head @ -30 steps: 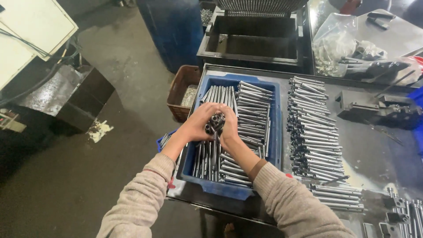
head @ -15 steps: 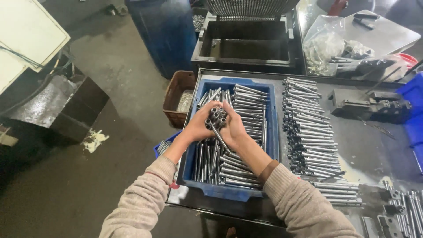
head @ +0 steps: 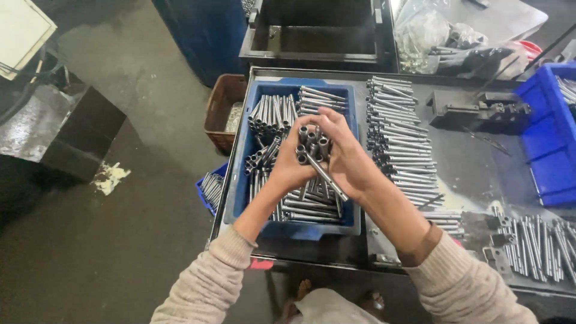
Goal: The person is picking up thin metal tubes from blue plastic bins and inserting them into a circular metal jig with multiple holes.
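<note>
Workbench (head: 468, 174): dark metal top bearing the tray and a loose row of steel tubes (head: 396, 129) just beside it.
Blue tray (head: 240, 180): filled with tubes lying lengthwise.
Bundle of tubes (head: 313, 147): now raised higher above the tray than a second ago, open ends up; one tube slants down below it.
Left hand (head: 288, 171): clasped around the bundle.
Right hand (head: 348, 159): closed on the bundle's other side, squaring the ends.
</note>
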